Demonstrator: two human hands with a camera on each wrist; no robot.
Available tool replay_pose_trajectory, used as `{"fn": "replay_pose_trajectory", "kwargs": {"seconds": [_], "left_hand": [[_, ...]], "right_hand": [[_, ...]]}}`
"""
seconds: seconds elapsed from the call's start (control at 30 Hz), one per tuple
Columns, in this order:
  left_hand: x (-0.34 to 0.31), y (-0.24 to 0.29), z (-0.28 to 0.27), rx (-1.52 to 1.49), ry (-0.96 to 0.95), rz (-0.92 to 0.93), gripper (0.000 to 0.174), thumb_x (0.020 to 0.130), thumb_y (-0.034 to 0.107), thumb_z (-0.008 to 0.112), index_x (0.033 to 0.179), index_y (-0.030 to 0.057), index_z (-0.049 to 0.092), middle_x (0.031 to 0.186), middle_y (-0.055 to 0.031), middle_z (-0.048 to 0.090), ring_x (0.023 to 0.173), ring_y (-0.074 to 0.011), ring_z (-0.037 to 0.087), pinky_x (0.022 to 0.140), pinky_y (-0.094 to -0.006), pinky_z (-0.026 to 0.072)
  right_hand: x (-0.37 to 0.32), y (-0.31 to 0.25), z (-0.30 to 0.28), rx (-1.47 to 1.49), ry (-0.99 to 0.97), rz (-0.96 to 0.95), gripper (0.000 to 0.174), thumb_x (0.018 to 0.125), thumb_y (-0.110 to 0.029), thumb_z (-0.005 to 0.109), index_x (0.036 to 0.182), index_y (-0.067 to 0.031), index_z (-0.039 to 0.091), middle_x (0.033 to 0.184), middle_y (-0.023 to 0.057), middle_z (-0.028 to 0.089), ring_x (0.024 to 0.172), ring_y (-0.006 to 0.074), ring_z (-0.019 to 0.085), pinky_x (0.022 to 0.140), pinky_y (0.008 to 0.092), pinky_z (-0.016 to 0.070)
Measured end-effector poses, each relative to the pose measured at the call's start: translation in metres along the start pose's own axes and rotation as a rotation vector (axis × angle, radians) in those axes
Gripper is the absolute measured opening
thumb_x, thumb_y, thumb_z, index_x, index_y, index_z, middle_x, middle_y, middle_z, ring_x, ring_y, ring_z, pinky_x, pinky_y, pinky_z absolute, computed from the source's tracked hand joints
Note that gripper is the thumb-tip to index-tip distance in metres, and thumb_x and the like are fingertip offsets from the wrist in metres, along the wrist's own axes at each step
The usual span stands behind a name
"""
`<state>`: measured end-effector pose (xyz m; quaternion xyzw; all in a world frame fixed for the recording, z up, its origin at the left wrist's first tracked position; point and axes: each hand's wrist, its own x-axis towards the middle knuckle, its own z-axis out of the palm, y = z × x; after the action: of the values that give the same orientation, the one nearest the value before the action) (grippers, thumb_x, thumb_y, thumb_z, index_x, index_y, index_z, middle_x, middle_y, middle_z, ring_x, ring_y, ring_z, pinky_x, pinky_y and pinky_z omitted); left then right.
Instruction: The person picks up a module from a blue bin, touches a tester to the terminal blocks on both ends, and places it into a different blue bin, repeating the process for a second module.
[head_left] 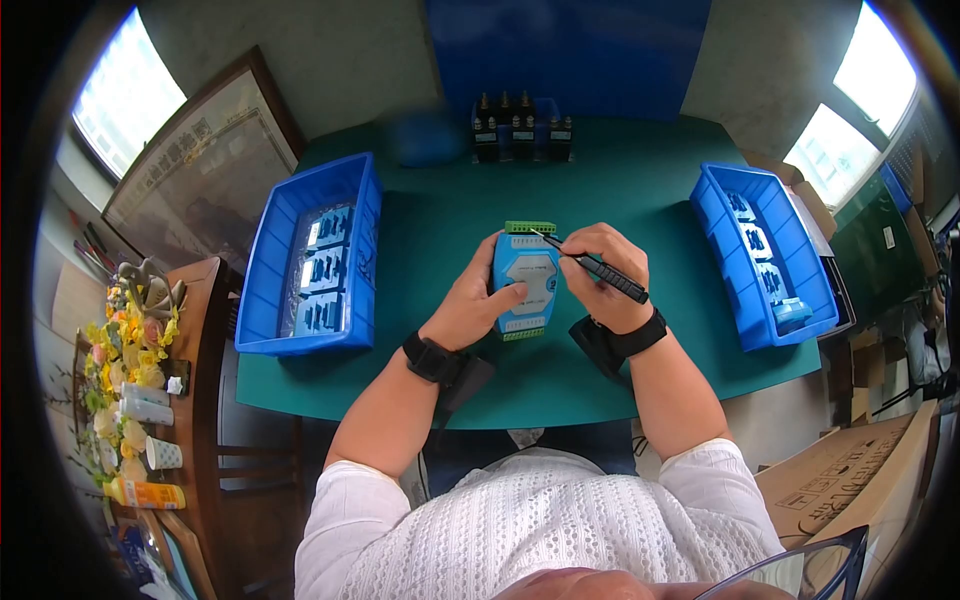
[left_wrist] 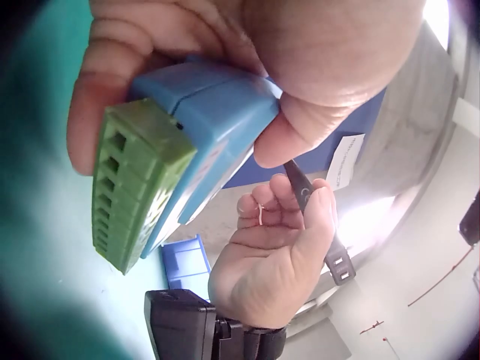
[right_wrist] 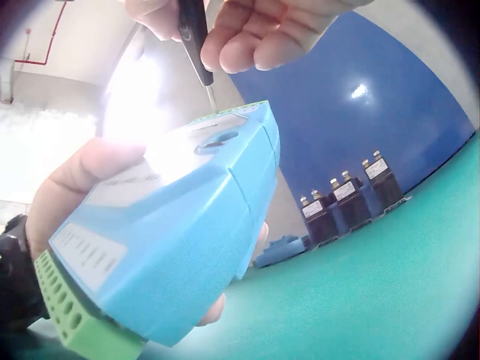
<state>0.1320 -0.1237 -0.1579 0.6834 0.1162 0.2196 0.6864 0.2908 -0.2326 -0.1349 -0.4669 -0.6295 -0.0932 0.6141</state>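
My left hand [head_left: 468, 305] grips a light-blue plastic electronic module [head_left: 530, 268] by its sides, thumb across the labelled face. A green screw terminal block [head_left: 518, 227] runs along the module's far end. Along the near end is another green terminal block [left_wrist: 135, 180], its row of square openings facing the left wrist camera. My right hand [head_left: 615, 250] pinches a black-handled screwdriver [head_left: 622, 283] at a slant, its butt toward me. In the right wrist view, the screwdriver's thin metal shaft [right_wrist: 212, 97] reaches down to the far terminal block; its very tip is hidden behind the module's edge.
On the green table [head_left: 430, 230], blue bins stand at the left [head_left: 364, 250] and right [head_left: 722, 250], both with similar blue modules inside. Black components with brass-coloured studs [head_left: 522, 138] line the back. Left of the table is a wooden stand with flowers [head_left: 130, 340]; a cardboard box [head_left: 840, 480] lies lower right.
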Motion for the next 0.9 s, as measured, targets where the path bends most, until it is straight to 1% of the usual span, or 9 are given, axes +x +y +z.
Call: {"fn": "replay_pose_trajectory", "kwargs": {"seconds": [0.17,0.27,0.37,0.47,0.67,0.77,0.9], "left_hand": [[-0.0002,0.0018,0.0005,-0.003,-0.004,-0.005,0.066,0.081,0.011,0.06,0.135,0.0007,0.024,0.122,-0.0127,0.045,0.114,-0.0197,0.045,0.096,-0.032,0.0366],[-0.0003,0.0009,0.0002,-0.013,-0.004,0.0,0.066,0.081,0.011,0.061,0.135,0.0009,0.024,0.122,-0.0124,0.045,0.114,-0.0195,0.045,0.096,-0.0319,0.0368],[-0.0002,0.0002,0.0,-0.016,-0.01,-0.004,0.067,0.081,0.01,0.061,0.136,0.0011,0.023,0.122,-0.0122,0.045,0.114,-0.0193,0.044,0.096,-0.0318,0.0369],[-0.0004,0.0012,0.0005,-0.011,-0.02,-0.009,0.067,0.081,0.009,0.061,0.136,0.0014,0.023,0.121,-0.012,0.045,0.114,-0.0192,0.044,0.096,-0.0317,0.0371],[-0.0006,0.0012,0.0002,-0.008,-0.016,-0.02,0.067,0.081,0.009,0.06,0.136,0.0018,0.024,0.121,-0.0118,0.045,0.113,-0.0194,0.045,0.096,-0.0317,0.0372],[-0.0002,0.0008,0.0006,0.0,-0.015,-0.025,0.067,0.08,0.01,0.061,0.136,0.002,0.024,0.121,-0.0118,0.046,0.113,-0.0195,0.045,0.096,-0.0318,0.0374],[-0.001,0.0022,0.0016,0.041,-0.012,-0.013,0.067,0.08,0.011,0.061,0.136,0.0023,0.025,0.121,-0.012,0.046,0.113,-0.0198,0.045,0.096,-0.0323,0.0373]], "right_hand": [[-0.0019,0.0031,0.0004,0.031,0.02,-0.02,0.018,0.067,0.003,0.068,0.082,-0.0031,0.06,0.075,0.0108,0.062,0.065,0.0213,0.06,0.057,0.0276,0.0493],[-0.0023,0.0034,0.0004,0.037,0.003,0.001,0.017,0.069,0.002,0.067,0.083,-0.0024,0.059,0.076,0.0108,0.062,0.065,0.0208,0.06,0.057,0.0274,0.0488],[-0.0032,0.0005,-0.0003,0.033,0.005,0.082,0.016,0.07,0.001,0.067,0.083,-0.0016,0.059,0.076,0.0107,0.062,0.065,0.0204,0.06,0.057,0.0275,0.0488],[-0.0045,0.0011,-0.0008,0.03,-0.002,0.104,0.016,0.071,-0.001,0.068,0.084,-0.0014,0.059,0.077,0.0108,0.062,0.065,0.0205,0.06,0.057,0.0276,0.0487],[-0.0036,0.0013,-0.0003,0.02,-0.007,0.083,0.016,0.071,-0.002,0.068,0.084,-0.0018,0.06,0.077,0.0109,0.062,0.064,0.0209,0.06,0.057,0.0276,0.0487],[-0.0055,-0.0001,-0.0011,0.003,-0.01,0.149,0.016,0.072,-0.003,0.069,0.085,-0.0018,0.06,0.076,0.0109,0.062,0.063,0.0204,0.06,0.057,0.0273,0.0489],[-0.0072,-0.0022,-0.0022,-0.011,0.016,0.193,0.017,0.073,-0.006,0.07,0.086,-0.0015,0.059,0.075,0.01,0.062,0.062,0.0171,0.06,0.057,0.0255,0.0483]]}}
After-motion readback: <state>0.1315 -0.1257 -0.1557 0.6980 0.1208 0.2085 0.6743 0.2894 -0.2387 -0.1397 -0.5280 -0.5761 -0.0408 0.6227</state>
